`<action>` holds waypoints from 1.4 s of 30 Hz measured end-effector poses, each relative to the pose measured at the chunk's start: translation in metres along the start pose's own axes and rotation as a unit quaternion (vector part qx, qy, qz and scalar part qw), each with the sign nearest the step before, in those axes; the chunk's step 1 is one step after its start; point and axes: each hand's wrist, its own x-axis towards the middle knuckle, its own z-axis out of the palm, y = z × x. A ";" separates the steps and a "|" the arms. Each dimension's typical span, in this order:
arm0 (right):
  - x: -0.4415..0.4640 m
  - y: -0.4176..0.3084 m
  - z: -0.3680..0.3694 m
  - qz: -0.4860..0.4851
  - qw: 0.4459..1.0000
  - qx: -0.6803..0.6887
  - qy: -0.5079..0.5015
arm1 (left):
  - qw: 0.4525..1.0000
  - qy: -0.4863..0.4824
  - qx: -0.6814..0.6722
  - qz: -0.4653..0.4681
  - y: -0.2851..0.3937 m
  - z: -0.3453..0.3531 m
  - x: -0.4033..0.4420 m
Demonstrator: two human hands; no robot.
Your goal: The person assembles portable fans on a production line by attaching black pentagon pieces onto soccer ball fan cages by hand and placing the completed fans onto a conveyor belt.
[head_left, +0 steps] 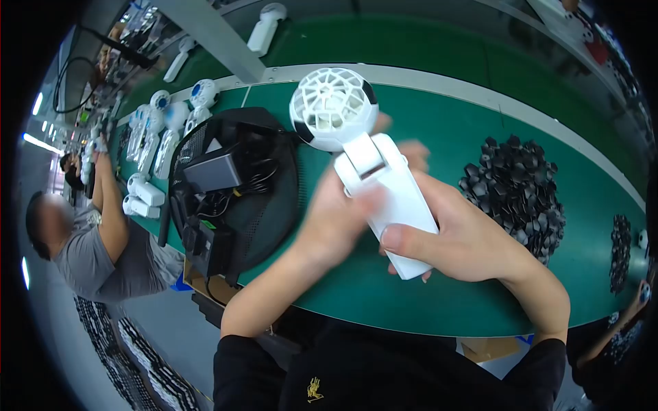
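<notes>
A white handheld fan (404, 205) with a round, football-patterned caged head is held tilted above the green table. My right hand (466, 233) is wrapped round its handle, thumb on the front face. My left hand (343, 212) is at the fan's neck and upper handle; its fingers are blurred by motion and partly behind the fan, so its grip is unclear. To the right of my right hand lies a pile of small black pieces (514, 192). Left of my left hand is a black bag (277, 198) holding a power adapter (212, 171) and cables.
Several white fans (164, 130) stand or lie at the table's left end. Another black pile (620, 253) is at the far right. A white fan (264, 31) rests beyond the metal rail (439, 79). A co-worker (103, 253) is at the left; another person's arm (613, 332) shows at right.
</notes>
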 end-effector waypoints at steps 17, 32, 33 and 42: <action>-0.009 -0.004 0.006 -0.266 0.892 -0.363 0.038 | 0.372 0.266 0.889 -0.033 0.281 -0.294 -0.055; -0.003 0.001 -0.005 -0.269 0.899 -0.342 0.050 | 0.478 0.379 0.790 -0.053 0.245 -0.380 -0.044; -0.004 0.001 -0.007 -0.264 0.888 -0.371 0.058 | 0.478 0.377 0.792 -0.055 0.250 -0.383 -0.045; 0.000 0.029 -0.035 -0.105 0.681 -0.678 0.257 | 0.453 0.160 0.811 0.334 0.218 -0.185 0.032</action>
